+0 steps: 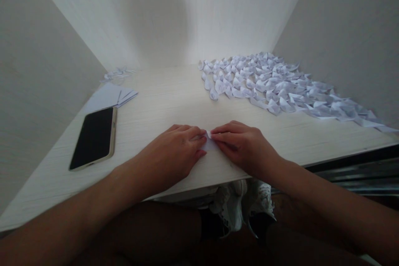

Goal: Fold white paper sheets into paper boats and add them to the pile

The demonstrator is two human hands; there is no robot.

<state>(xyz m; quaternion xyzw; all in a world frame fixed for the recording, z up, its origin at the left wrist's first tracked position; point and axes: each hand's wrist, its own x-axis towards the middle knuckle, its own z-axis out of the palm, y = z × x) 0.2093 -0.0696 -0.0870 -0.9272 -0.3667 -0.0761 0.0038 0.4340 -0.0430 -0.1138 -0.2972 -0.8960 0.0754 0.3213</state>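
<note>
1. I count two hands at work, both near the front edge of one pale table.
2. One small white paper lies between them on the tabletop, mostly covered by fingers, so I cannot make out its full shape.
3. The left hand pinches the paper's left side, its thumb lower down than the other fingers.
4. The right hand pinches the upper right part, thumb and forefinger drawn together, its fingertips just beside the left ones.
5. To the right, along the back and side, I have dozens of folded white papers; they overlap too much for me to count.
6. At the left I see one phone, dark screen up.
7. Just behind it sits one group of flat white sheets, number unclear.
8. One little heap of paper scraps lies in the far left corner.
9. Below the table edge I count two white shoes.
</note>
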